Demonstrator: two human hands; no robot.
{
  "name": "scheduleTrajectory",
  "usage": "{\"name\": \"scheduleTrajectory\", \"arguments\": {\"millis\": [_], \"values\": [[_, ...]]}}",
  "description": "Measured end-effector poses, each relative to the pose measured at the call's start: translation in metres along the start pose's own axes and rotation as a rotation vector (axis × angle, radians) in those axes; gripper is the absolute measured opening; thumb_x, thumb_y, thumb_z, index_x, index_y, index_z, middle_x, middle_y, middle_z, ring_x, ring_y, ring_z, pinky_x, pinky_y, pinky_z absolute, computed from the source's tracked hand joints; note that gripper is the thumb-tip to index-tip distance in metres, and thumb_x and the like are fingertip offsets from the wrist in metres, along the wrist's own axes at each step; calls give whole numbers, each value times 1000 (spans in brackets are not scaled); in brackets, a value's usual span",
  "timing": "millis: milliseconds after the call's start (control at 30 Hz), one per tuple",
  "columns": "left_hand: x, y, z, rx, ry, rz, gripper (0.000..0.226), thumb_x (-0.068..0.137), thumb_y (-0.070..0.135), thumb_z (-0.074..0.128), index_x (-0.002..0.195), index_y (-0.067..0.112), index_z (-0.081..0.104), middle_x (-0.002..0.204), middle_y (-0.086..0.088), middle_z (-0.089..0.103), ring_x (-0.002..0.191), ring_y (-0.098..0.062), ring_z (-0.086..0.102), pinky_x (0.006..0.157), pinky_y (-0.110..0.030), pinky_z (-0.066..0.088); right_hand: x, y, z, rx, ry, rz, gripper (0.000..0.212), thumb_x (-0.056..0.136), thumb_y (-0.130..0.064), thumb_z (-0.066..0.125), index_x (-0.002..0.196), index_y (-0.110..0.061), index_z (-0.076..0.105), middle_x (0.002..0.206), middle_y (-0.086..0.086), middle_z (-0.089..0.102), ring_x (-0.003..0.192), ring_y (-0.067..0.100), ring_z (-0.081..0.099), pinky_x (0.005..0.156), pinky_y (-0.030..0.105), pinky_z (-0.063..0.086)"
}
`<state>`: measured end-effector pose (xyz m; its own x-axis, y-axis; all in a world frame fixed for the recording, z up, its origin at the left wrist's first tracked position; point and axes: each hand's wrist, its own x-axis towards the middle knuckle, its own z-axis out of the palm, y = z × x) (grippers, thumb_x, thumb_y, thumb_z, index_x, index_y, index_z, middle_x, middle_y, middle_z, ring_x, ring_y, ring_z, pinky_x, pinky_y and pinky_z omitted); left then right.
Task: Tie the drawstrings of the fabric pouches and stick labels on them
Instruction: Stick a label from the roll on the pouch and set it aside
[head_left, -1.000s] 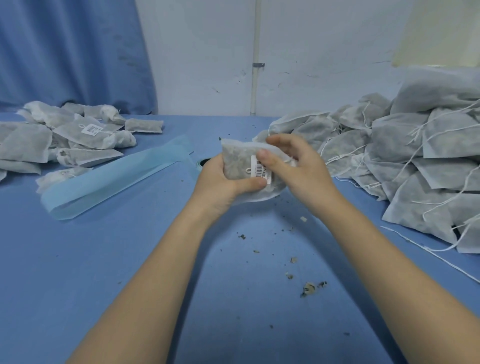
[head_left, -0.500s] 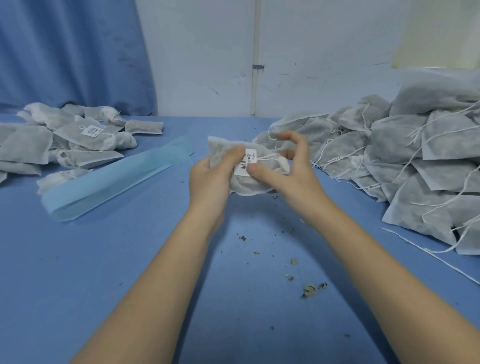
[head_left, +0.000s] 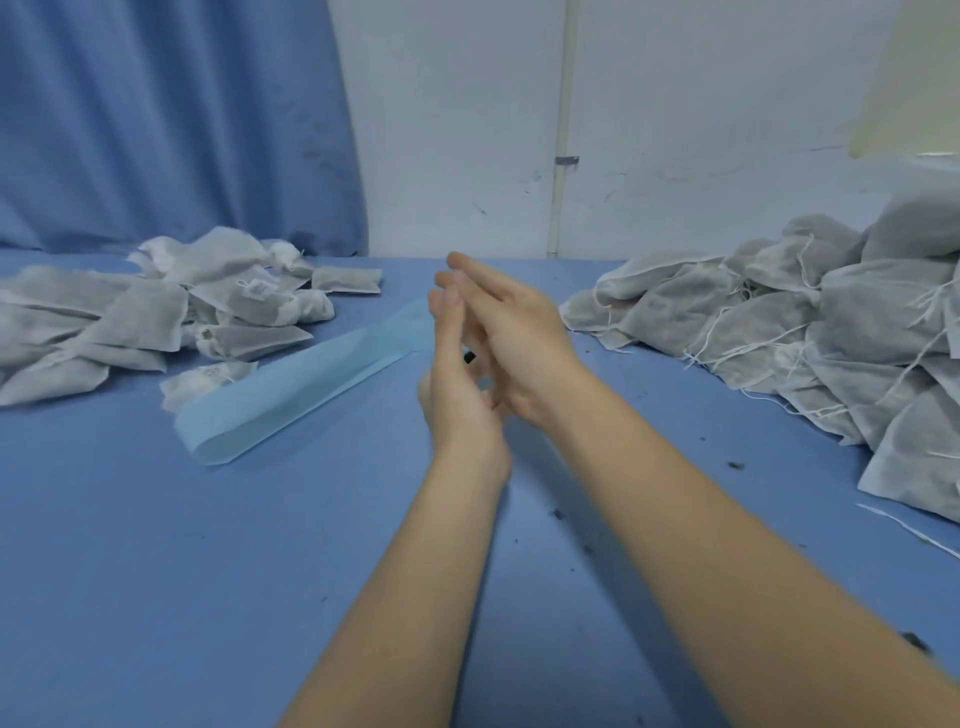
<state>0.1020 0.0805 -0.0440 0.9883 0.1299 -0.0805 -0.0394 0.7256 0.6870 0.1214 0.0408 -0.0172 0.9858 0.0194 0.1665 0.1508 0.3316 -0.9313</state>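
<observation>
Blue bench (head_left: 156, 571) runs wide and bare across the lower left of the frame; its far edge meets a blue curtain (head_left: 171, 119) upper left and a white wall (head_left: 675, 104) upper right. Open working room lies in the centre foreground, dotted with dark crumbs (head_left: 558, 514).

Pile of pouches (head_left: 810, 332) at right, grey-white non-woven fabric, white drawstrings hanging loose. Second, smaller pile of finished pouches (head_left: 156, 312) at left centre, flatter; one shows a white label (head_left: 257, 287). A pale blue paper strip (head_left: 301, 384) lies between the left pile and the hands, slanting from lower left to centre.

Left hand (head_left: 457, 374) and right hand (head_left: 514, 332) meet at centre frame above the bench, fingers straight, palms close together, touching near the heels. Neither grip holds anything; both are apart and relaxed.

Half a second ago both hands held a labelled pouch between them; that pouch is gone from the hands, and I cannot tell which one in the left pile it is.
</observation>
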Motion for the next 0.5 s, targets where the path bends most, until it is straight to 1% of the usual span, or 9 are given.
{"name": "scheduleTrajectory", "arguments": {"millis": [67,133,167,233,300,333,367,433,500], "values": [[0,1,3,-13,-53,17,27,75,51,70,67,25,71,70,18,70,67,7,65,54,-13,47,-2,5,2,-86,0,3,19,96,-17,55,109,-23,68,87,-13,71,95,9,69,95,31,52],[0,-3,3,71,-67,47,26,77,48,67,71,23,68,65,17,69,60,6,64,50,-12,45,-8,5,-4,-93,31,10,20,97,-16,53,110,-20,68,98,-7,72,101,12,68,96,33,51],[1,-7,4,153,-66,68,25,81,47,65,74,23,67,63,16,68,58,5,64,49,-14,45,-11,3,-10,-88,45,8,22,98,-15,51,114,-17,66,106,-3,71,101,11,68,93,29,53],[-1,-16,6,359,-78,110,30,87,49,57,81,22,67,62,14,67,59,-2,64,50,-19,45,-21,-3,-24,-100,62,0,24,98,-12,49,115,-16,66,111,-2,70,96,6,69,77,18,55],[-7,-26,9,577,-137,153,37,90,53,48,80,23,66,62,13,66,63,-9,65,55,-27,50,-32,-12,-40,-135,91,-14,24,96,-7,50,107,-19,67,101,-7,72,86,1,70,60,13,51],[-11,-30,11,644,-187,168,38,92,54,44,78,25,65,61,13,67,63,-12,67,56,-31,55,-39,-17,-49,-146,112,-25,24,94,-4,51,101,-21,68,95,-8,73,82,1,70,56,14,50],[-17,-35,13,703,-254,182,40,94,54,40,78,27,64,61,14,68,60,-14,69,56,-31,57,-46,-22,-59,-160,139,-43,26,93,-2,51,95,-22,68,91,-8,73,77,1,70,52,14,49],[-26,-44,17,828,-401,203,46,97,52,32,78,25,63,60,11,68,55,-14,68,53,-25,56,-59,-29,-78,-232,217,-105,30,91,-1,51,85,-25,68,84,-9,72,68,2,68,48,13,45],[-33,-55,25,887,-502,170,43,99,41,31,79,22,64,60,7,68,60,-16,67,55,-26,54,-70,-34,-98,-358,320,-193,34,89,-1,50,80,-28,68,79,-12,70,65,2,63,52,14,44]]}}
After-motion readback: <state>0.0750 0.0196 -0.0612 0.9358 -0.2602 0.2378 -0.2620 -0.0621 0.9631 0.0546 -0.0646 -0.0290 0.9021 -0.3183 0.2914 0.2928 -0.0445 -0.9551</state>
